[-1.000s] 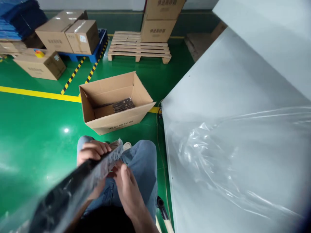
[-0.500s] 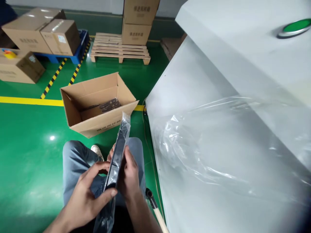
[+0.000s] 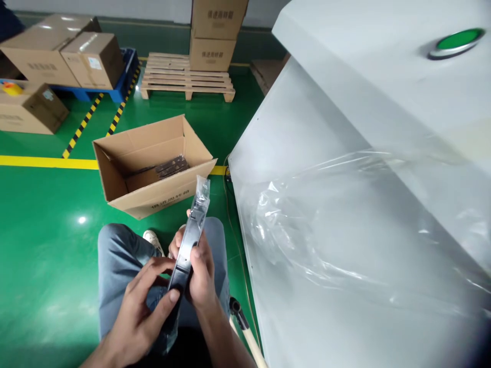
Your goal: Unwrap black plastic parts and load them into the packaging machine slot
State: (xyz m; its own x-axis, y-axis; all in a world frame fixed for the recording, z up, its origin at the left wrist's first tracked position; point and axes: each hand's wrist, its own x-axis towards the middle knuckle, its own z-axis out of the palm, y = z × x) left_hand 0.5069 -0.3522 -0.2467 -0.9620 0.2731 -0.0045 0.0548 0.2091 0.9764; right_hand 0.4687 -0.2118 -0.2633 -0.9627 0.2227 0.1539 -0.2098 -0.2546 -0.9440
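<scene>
A long, narrow dark part in a clear plastic sleeve (image 3: 188,244) is held slantwise above my lap, its far end pointing toward the carton. What kind of part it is I cannot make out. My left hand (image 3: 140,306) grips the near end, thumb on top and fingers along the left side. Farther up, my right hand (image 3: 201,273) is wrapped round the right side, with its fingertips showing past the left edge. Beyond my knees an open cardboard carton (image 3: 126,203) stands on the floor, and several wrapped dark pieces (image 3: 172,167) lie inside it.
A large white cabinet (image 3: 307,214) fills the right side, with a loose clear plastic sheet (image 3: 284,230) over it. Beside my right leg is a pale rod with a black end (image 3: 240,313). Behind stand a wooden pallet (image 3: 164,76) and stacked boxes (image 3: 218,20).
The wrapped part has turned a little, so more of its broad ribbed face shows. My right thumb has shifted down along it, and both hands still hold it.
</scene>
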